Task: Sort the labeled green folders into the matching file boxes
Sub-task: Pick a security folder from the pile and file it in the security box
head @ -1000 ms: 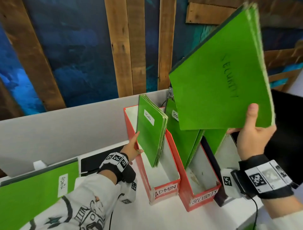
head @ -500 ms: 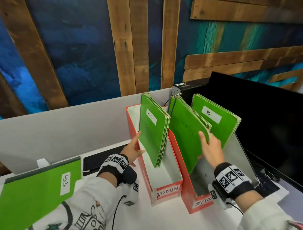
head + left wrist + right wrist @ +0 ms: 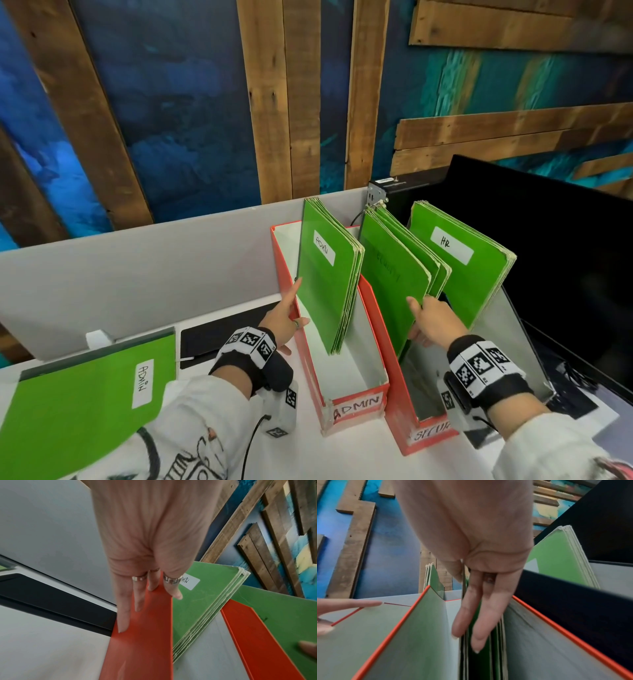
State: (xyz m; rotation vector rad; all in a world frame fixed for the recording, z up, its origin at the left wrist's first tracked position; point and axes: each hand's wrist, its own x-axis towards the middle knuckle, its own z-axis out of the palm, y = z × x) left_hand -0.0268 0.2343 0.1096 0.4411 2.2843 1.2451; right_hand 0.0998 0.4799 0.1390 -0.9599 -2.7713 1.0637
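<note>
The red ADMIN box (image 3: 356,407) holds a leaning stack of ADMIN folders (image 3: 325,291). My left hand (image 3: 291,308) rests with straight fingers (image 3: 123,615) on that box's left wall (image 3: 145,635), the thumb side touching the ADMIN folders (image 3: 197,608). In the red SECURITY box (image 3: 431,433) stand several SECURITY folders (image 3: 390,284). My right hand (image 3: 424,311) pinches the front one, thumb on its face, fingers (image 3: 477,628) down behind it among the folder edges (image 3: 496,649). HR folders (image 3: 472,274) lean in a grey box (image 3: 513,342) at the right. One ADMIN folder (image 3: 85,394) lies at the left.
A grey partition (image 3: 137,267) runs behind the boxes. A black monitor (image 3: 565,257) stands close on the right. A flat black pad (image 3: 219,329) lies between the loose folder and the ADMIN box. Bare white desk (image 3: 359,455) shows in front of the boxes.
My right hand brought the raised SECURITY folder down into the SECURITY box, pressed on it, and now grips its front edge. The left hand has stayed on the ADMIN box.
</note>
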